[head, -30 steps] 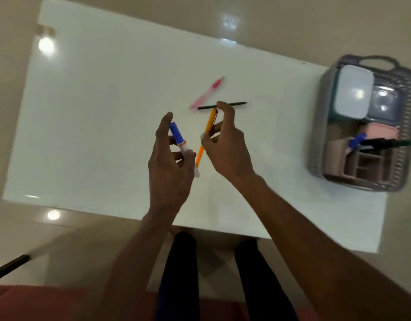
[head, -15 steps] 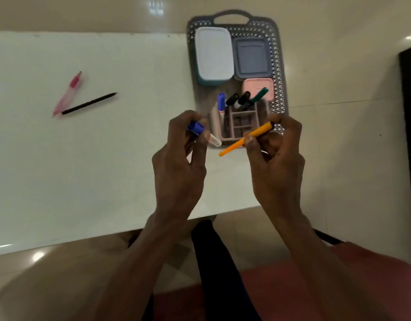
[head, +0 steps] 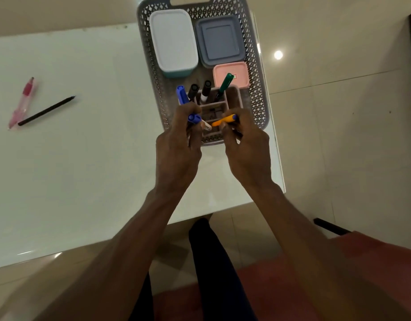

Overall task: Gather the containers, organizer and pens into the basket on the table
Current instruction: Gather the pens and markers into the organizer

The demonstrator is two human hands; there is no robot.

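Note:
A grey perforated basket [head: 257, 93] stands at the table's right end. Inside it lie a white-lidded container [head: 173, 41], a grey container [head: 219, 40], a small pink container [head: 239, 74] and a pink organizer [head: 233, 95] with several markers standing in it. My left hand [head: 177, 144] grips a blue-capped marker [head: 195, 119] over the organizer's near part. My right hand [head: 245, 147] pinches an orange pen [head: 223, 120] beside it, tip toward the marker. A pink pen [head: 22, 103] and a thin black pen [head: 47, 110] lie on the table at far left.
The white table [head: 84, 170] ends just right of the basket and just below my wrists. Beige floor tiles surround it. My dark-trousered legs and a reddish seat [head: 361, 262] are below.
Both hands moved forward with the marker and orange pen and now hover over the organizer in the basket. The view has closed in on the basket.

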